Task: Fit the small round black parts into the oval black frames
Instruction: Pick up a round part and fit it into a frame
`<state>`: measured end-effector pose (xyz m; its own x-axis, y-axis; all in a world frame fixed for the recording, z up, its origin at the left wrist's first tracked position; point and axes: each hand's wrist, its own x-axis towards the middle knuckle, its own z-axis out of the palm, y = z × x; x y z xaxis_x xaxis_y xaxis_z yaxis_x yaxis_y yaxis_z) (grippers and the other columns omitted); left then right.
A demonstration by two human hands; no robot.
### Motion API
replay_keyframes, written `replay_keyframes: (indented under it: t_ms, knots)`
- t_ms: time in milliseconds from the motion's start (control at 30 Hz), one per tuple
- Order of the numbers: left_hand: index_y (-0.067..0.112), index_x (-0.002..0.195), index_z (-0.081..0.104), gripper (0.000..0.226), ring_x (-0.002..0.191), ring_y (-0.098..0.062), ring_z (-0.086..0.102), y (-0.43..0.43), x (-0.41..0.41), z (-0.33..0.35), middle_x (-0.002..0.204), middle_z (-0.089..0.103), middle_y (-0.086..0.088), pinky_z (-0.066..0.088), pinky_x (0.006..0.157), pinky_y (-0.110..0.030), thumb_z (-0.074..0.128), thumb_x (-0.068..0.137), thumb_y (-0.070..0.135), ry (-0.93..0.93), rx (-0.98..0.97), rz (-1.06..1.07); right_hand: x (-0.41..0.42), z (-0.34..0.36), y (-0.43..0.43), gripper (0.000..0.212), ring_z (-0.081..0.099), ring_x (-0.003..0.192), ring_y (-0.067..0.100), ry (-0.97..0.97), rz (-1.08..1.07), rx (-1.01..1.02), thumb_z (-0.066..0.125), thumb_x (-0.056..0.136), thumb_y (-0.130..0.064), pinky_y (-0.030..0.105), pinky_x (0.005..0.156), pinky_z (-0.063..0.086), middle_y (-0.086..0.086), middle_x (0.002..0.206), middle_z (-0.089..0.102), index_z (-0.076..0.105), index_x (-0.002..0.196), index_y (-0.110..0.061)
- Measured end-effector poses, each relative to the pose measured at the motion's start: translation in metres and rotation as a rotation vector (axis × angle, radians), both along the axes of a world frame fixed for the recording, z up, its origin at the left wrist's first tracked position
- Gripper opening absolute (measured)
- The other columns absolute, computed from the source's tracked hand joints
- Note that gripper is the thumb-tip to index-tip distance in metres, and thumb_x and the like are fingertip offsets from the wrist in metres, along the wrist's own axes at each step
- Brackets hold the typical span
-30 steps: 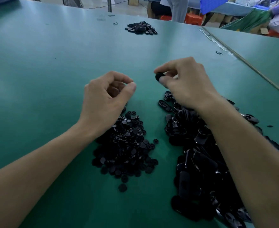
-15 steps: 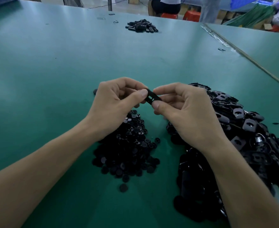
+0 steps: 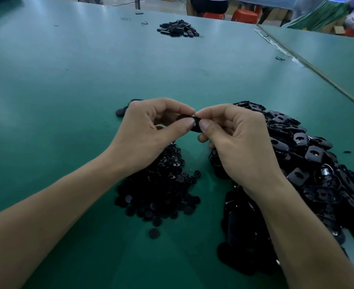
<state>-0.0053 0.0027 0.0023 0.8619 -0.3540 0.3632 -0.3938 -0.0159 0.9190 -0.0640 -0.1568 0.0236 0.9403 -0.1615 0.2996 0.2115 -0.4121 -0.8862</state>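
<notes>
The green surface (image 3: 67, 101) carries a pile of round parts (image 3: 161, 190). Above this pile the left hand (image 3: 151, 132) and right hand (image 3: 238, 140) each pinch one end of an oval frame (image 3: 194, 124), likely steadying it to press a part in. Right of the pile lie spare frames (image 3: 307, 163).

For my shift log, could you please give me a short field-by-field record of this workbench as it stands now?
left hand: pinches one end of the oval black frame
right hand: pinches the frame's other end
round parts: pile of small round parts on the green table, under the left wrist
frames: pile of oval frames, larger, under the right forearm
far edge: far pile of black parts
fit: hidden by the thumbs; cannot tell
</notes>
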Motion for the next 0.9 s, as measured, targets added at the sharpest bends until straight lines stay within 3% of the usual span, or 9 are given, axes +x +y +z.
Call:
replay_keyframes:
  t_ms: [100, 233, 467, 700, 767, 900]
  knots:
    - [0.028, 0.096, 0.073, 0.019, 0.065, -0.007, 0.062, 0.001, 0.0, 0.0, 0.077, 0.076, 0.004, 0.049, 0.063, -0.017, 0.078, 0.081, 0.016, 0.008, -0.009, -0.042, -0.001, 0.0, 0.0, 0.023, 0.069, 0.069, 0.005, -0.004, 0.004, 0.015, 0.064, 0.094, -0.007, 0.017, 0.065, 0.048, -0.007, 0.073, 0.073, 0.071, 0.089, -0.029]
    - [0.027, 0.101, 0.072, 0.022, 0.066, -0.016, 0.059, 0.002, 0.002, 0.0, 0.072, 0.073, 0.003, 0.046, 0.064, -0.024, 0.076, 0.083, 0.015, 0.061, -0.047, -0.043, -0.001, 0.001, 0.001, 0.022, 0.071, 0.07, 0.006, -0.005, 0.001, 0.076, 0.067, 0.092, -0.005, 0.015, 0.062, 0.05, -0.01, 0.075, 0.074, 0.071, 0.09, -0.027]
    - [0.022, 0.102, 0.067, 0.019, 0.068, -0.005, 0.066, -0.001, 0.001, 0.003, 0.075, 0.075, 0.006, 0.051, 0.064, -0.017, 0.071, 0.085, 0.016, 0.103, -0.124, -0.034, -0.002, 0.0, -0.001, 0.012, 0.07, 0.068, 0.012, 0.001, -0.055, 0.06, 0.078, 0.083, -0.015, 0.029, 0.068, 0.055, -0.006, 0.071, 0.073, 0.072, 0.08, -0.026]
    - [0.026, 0.114, 0.063, 0.046, 0.07, -0.008, 0.072, 0.001, -0.001, 0.005, 0.079, 0.075, 0.006, 0.054, 0.071, -0.017, 0.082, 0.075, 0.009, 0.083, -0.107, -0.091, -0.004, 0.0, 0.001, 0.012, 0.073, 0.063, 0.011, 0.035, -0.036, 0.111, 0.074, 0.088, -0.01, 0.017, 0.054, 0.05, -0.003, 0.07, 0.075, 0.069, 0.083, -0.02]
    - [0.027, 0.114, 0.065, 0.044, 0.07, -0.011, 0.072, 0.001, 0.001, 0.004, 0.078, 0.073, 0.006, 0.056, 0.071, -0.02, 0.079, 0.079, 0.004, 0.065, -0.099, -0.045, -0.006, 0.001, -0.002, 0.011, 0.072, 0.063, 0.007, 0.046, -0.048, 0.007, 0.073, 0.088, -0.011, 0.019, 0.056, 0.051, -0.005, 0.069, 0.074, 0.072, 0.084, -0.022]
    - [0.028, 0.113, 0.064, 0.036, 0.083, -0.02, 0.076, 0.0, 0.002, 0.001, 0.087, 0.066, -0.003, 0.061, 0.075, -0.028, 0.072, 0.086, 0.006, 0.04, -0.116, 0.037, -0.013, 0.005, -0.01, 0.007, 0.059, 0.067, -0.007, 0.105, 0.026, -0.526, 0.078, 0.084, -0.021, 0.007, 0.064, 0.043, -0.021, 0.065, 0.063, 0.078, 0.087, -0.027]
